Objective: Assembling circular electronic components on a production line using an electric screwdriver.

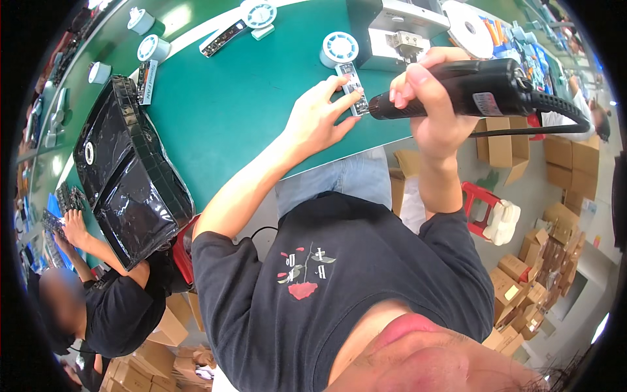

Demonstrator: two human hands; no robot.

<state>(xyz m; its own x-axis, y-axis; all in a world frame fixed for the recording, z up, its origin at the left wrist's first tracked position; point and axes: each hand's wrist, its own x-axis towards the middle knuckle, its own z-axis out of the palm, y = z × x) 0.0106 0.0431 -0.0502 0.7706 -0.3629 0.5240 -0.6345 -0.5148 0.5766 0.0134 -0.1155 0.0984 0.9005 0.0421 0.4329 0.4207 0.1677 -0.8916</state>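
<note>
A handheld fan lies on the green table mat (241,111), its pale blue round head (340,49) away from me and its narrow handle (349,69) toward me. The handle is uncovered and shows dark electronic parts inside. My left hand (313,121) grips that handle, fingers over its top and far side, thumb near its lower end. In my right hand (431,104) is a black electric screwdriver (480,85), held almost level with its cord running off right. The screwdriver's tip points left at the handle's lower end; whether it touches a screw, I cannot tell.
Behind the fan stands a grey-black benchtop machine (398,36), possibly a screw feeder, beside a white disc (467,29). Another fan (228,36) lies farther left. A glossy black bin (134,170) stands at the table's left, near a co-worker (111,294). Cardboard boxes (513,281) sit right.
</note>
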